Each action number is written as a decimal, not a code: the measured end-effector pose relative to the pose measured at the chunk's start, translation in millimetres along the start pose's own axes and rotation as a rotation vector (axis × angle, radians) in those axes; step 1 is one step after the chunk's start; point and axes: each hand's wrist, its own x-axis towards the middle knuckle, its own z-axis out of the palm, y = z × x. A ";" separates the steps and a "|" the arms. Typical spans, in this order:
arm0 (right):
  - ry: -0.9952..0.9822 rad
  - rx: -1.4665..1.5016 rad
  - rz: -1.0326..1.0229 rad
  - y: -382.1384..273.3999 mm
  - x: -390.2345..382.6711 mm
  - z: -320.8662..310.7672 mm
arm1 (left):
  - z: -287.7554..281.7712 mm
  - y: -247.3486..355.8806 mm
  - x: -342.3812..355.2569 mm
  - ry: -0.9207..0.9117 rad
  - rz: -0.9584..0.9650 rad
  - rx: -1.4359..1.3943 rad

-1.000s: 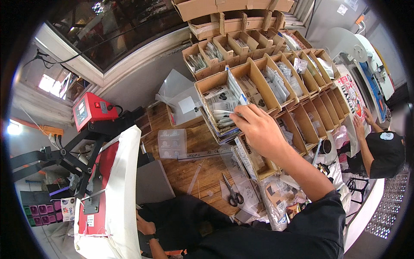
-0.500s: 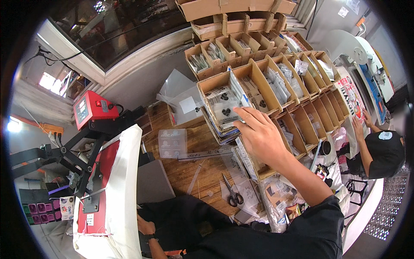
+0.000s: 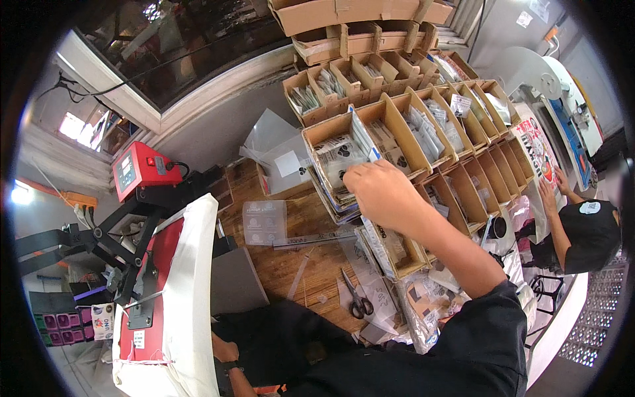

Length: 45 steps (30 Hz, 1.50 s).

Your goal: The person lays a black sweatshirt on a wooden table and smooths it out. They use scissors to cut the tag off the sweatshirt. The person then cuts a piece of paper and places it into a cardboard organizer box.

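We reach our right hand (image 3: pixel 380 192) into the cardboard bin (image 3: pixel 344 139), fingers pinched on a clear printed packet (image 3: pixel 340 159) there, a step calling next for lifting it free.

The cardboard bin (image 3: pixel 324 135) is an open-topped brown box, tilted, at the near left end of the row on the worktop. It's stuffed with clear packets of black-and-white stickers (image 3: pixel 337 159), stacked flat-ish, one packet standing up along the right wall.
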 end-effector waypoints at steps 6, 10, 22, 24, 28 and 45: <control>0.175 0.024 -0.100 -15.3 -32.2 -5.0 | -1.5 0.7 -1.6 -0.009 0.030 -0.026; 0.210 0.056 -0.108 -10.9 -33.0 -1.0 | -4.0 6.8 -0.2 0.020 0.045 -0.008; 0.075 -0.176 0.032 -19.0 -12.1 0.3 | 4.9 -1.8 0.2 -0.004 0.017 -0.035; 0.058 -0.183 0.053 -26.6 -23.6 -11.1 | -2.0 5.6 -1.4 -0.005 0.007 -0.046; 0.118 -0.110 0.041 -27.8 -39.0 -14.3 | -0.2 2.4 -3.5 0.025 0.030 -0.025; -0.020 0.042 -0.121 8.0 -4.3 2.2 | -3.3 9.0 -1.9 -0.009 -0.007 -0.011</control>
